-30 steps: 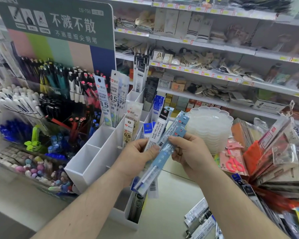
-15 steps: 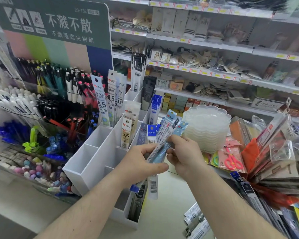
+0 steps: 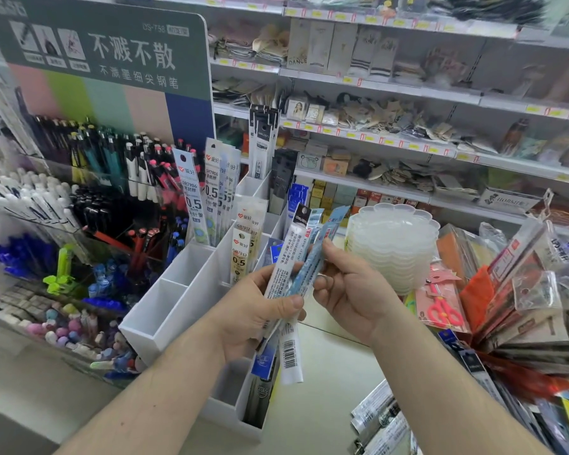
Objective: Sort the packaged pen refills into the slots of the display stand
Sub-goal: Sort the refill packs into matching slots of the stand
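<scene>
Right now both hands share one fanned bundle of refills (image 3: 288, 284) above the white stand (image 3: 178, 310). The left hand (image 3: 253, 320) grips the bundle at its middle, thumb across the front. The right hand (image 3: 349, 290) pinches the light-blue pack (image 3: 319, 251) near its top. That pack's long axis runs up and to the right, lower end in the left grip. Open slots lie below and left, nearer the left hand.

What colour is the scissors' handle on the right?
Pink, scissors, head view.
</scene>
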{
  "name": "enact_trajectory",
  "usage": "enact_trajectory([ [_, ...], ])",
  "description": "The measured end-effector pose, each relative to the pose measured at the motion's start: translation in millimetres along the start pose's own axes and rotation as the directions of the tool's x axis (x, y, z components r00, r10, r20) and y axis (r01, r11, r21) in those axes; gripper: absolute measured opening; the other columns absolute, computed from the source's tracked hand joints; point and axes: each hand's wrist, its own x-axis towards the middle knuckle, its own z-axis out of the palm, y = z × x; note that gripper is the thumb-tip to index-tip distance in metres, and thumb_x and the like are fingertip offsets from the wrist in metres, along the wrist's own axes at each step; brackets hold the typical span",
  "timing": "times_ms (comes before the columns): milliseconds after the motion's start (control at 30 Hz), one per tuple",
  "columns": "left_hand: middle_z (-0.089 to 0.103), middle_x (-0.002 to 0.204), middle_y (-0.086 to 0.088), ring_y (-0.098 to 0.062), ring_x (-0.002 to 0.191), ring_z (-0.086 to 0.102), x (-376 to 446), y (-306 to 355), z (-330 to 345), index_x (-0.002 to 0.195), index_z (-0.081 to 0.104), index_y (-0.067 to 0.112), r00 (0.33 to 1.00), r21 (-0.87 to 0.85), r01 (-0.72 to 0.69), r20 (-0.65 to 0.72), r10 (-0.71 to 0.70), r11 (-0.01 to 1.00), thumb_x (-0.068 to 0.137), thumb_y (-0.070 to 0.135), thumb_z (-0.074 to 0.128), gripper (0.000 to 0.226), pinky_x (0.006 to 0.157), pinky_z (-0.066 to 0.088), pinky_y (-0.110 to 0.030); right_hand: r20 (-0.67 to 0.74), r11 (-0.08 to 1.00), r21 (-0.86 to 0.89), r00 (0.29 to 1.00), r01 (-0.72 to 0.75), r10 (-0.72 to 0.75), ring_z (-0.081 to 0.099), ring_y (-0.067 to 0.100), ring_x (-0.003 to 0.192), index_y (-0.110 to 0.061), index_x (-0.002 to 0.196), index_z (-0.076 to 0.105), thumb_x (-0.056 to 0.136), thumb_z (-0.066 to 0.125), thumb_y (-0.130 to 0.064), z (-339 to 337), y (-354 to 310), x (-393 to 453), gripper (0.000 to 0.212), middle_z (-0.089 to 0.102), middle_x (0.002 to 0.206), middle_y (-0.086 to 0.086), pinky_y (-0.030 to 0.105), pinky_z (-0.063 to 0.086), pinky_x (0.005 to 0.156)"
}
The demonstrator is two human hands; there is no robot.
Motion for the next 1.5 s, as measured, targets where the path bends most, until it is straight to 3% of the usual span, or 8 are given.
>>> enact_trajectory([
  [233,0.074,0.089,-0.003,-0.016,0.075,0.071,-1.6,1.0,-2.0,0.114,0.068,0.026,0.999,0.116,0.047,-0.012,-0.046,0.992,0.067,0.013,0.081,0.051,0.066,0.057,-0.03,-0.055,0.985,-0.148,0.994,0.087,-0.096,0.058,0.011,0.049,0.0,0.118,0.06,0.088,0.067,-0.031,-3.2,0.9,-1.9,0.044,0.073,0.082,0.006,0.022,0.049,0.046],
  [333,0.074,0.087,-0.003,-0.015,0.072,0.07,-1.8,1.4,0.3,0.111,0.07,0.028,0.999,0.085,0.036,-0.017,-0.035,0.996,0.056,0.024,0.094,0.06,0.065,0.056,-0.027,-0.045,0.986,-0.117,0.991,0.12,-0.125,0.056,0.01,0.051,-0.006,0.116,0.06,0.072,0.074,-0.033,-1.7,0.5,-4.0,0.054,0.074,0.084,0.004,0.021,0.048,0.049],
  [433,0.072,0.08,-0.003,-0.012,0.064,0.066,-2.6,1.9,3.0,0.113,0.067,0.019,1.0,0.051,0.002,-0.013,-0.001,0.999,0.035,0.043,0.101,0.088,0.059,0.054,-0.024,-0.078,0.987,-0.063,0.985,0.149,-0.154,0.05,0.007,0.047,-0.009,0.101,0.06,0.071,0.074,-0.03,-1.4,1.3,-4.1,0.039,0.072,0.077,0.002,0.018,0.044,0.045],
  [667,0.069,0.068,-0.002,-0.012,0.054,0.064,1.0,1.0,7.0,0.101,0.063,0.016,0.978,-0.006,0.013,-0.208,-0.014,1.0,0.064,0.024,0.074,0.039,0.05,0.055,-0.028,-0.245,0.967,-0.073,0.935,0.246,-0.256,0.031,0.004,0.034,-0.011,0.082,0.058,0.072,0.07,-0.023,-8.7,-16.4,-8.0,0.02,0.054,0.051,-0.003,0.015,0.025,0.036],
  [867,0.077,0.103,-0.012,-0.027,0.094,0.072,6.6,-8.7,6.9,0.109,0.069,0.017,0.969,0.152,-0.04,-0.236,0.076,0.988,0.067,0.031,0.076,0.045,0.082,0.06,-0.04,-0.134,0.957,-0.282,0.985,0.063,-0.105,0.031,0.01,0.041,-0.004,0.087,0.066,0.075,0.076,-0.016,5.8,5.2,-9.7,0.019,0.062,0.069,0.011,0.02,0.023,0.037],
  [1067,0.077,0.098,-0.013,-0.023,0.08,0.075,2.3,-4.4,7.3,0.099,0.074,0.019,0.981,0.085,0.061,-0.189,-0.045,0.995,0.079,0.04,0.066,0.03,0.066,0.06,-0.034,-0.245,0.964,-0.263,0.965,0.025,-0.092,0.031,0.012,0.047,-0.002,0.092,0.065,0.088,0.071,-0.007,-0.1,18.5,-1.2,0.009,0.062,0.083,0.017,0.019,0.027,0.039],
  [1167,0.077,0.1,-0.012,-0.024,0.086,0.075,1.6,-3.6,6.6,0.096,0.077,0.02,0.983,0.156,0.059,-0.181,-0.03,0.986,0.077,0.036,0.069,0.027,0.072,0.059,-0.035,-0.262,0.967,-0.252,0.96,0.029,-0.097,0.041,0.01,0.043,-0.003,0.093,0.063,0.087,0.073,-0.01,-1.8,19.9,0.5,0.013,0.065,0.084,0.017,0.017,0.034,0.038],
  [1500,0.077,0.086,-0.007,-0.018,0.075,0.073,-2.1,-1.9,9.2,0.087,0.08,0.025,0.986,0.233,0.063,-0.167,-0.023,0.97,0.08,0.044,0.065,0.025,0.064,0.057,-0.029,-0.127,0.984,-0.176,0.992,0.002,-0.025,0.053,0.009,0.043,-0.011,0.098,0.07,0.074,0.073,-0.025,-10.8,17.1,-8.6,0.028,0.075,0.082,0.006,0.019,0.047,0.045],
])
